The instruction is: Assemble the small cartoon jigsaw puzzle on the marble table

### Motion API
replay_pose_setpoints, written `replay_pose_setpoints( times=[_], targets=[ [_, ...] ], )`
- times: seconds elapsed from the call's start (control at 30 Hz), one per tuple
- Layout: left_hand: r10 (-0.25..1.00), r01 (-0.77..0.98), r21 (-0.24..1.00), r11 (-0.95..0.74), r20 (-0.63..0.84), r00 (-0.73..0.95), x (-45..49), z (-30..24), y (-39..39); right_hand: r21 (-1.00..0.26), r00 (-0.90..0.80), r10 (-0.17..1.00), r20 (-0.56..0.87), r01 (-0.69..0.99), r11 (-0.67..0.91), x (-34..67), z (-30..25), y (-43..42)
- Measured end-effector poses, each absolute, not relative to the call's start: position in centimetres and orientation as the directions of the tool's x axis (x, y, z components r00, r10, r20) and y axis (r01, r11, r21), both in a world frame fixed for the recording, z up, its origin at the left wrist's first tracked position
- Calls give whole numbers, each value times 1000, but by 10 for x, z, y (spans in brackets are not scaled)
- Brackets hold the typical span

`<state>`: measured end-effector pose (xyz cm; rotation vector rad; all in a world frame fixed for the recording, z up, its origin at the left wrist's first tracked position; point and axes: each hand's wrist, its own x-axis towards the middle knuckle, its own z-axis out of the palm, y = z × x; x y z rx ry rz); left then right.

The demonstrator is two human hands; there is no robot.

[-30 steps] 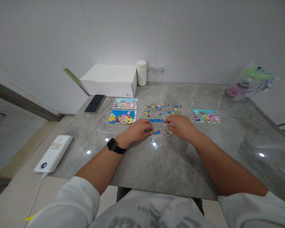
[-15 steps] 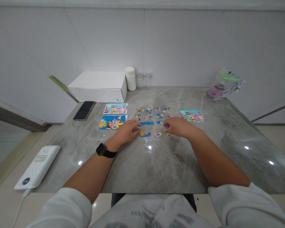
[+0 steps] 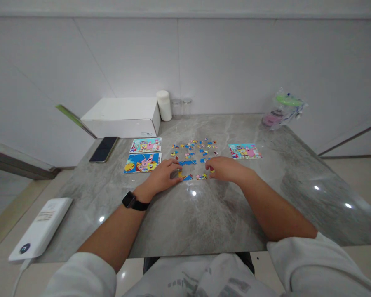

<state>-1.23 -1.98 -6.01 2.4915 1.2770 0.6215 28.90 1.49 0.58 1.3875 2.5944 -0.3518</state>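
Note:
Small colourful jigsaw pieces (image 3: 194, 147) lie scattered on the grey marble table (image 3: 204, 206). Closer to me are a few joined blue pieces (image 3: 187, 162) and two small clusters (image 3: 201, 176). My left hand (image 3: 160, 177), with a black watch on its wrist, rests on the table, its fingers curled at a piece by the left cluster. My right hand (image 3: 222, 169) lies just right of the clusters, fingers bent and pinching a small red and yellow piece (image 3: 210, 168).
Two finished cartoon puzzle cards (image 3: 144, 154) lie left of the pieces and one (image 3: 245, 151) lies right. A phone (image 3: 104, 149), a white box (image 3: 122, 117), a white jar (image 3: 164, 105) and two clear jars (image 3: 181, 107) stand behind. A plastic bag (image 3: 282, 109) is far right; a white power bank (image 3: 38, 233) lies near the left edge.
My head has turned left and lifted, so everything sits further left in view. Both hands stay by the near clusters; the right fingers have closed on a small piece.

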Motion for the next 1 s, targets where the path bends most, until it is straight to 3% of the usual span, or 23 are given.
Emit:
replay_pose_setpoints(
  times=[0.33, 1.0],
  targets=[
    [723, 612, 408, -678, 219, 655, 4, -53, -25, -132, -633, 741, -223, 773, 621, 258, -14, 1],
    [709, 575, 451, -683, 220, 670, 2, -54, -23, -140, -620, 748, -236, 783, 606, 257, -15, 3]
  ],
)
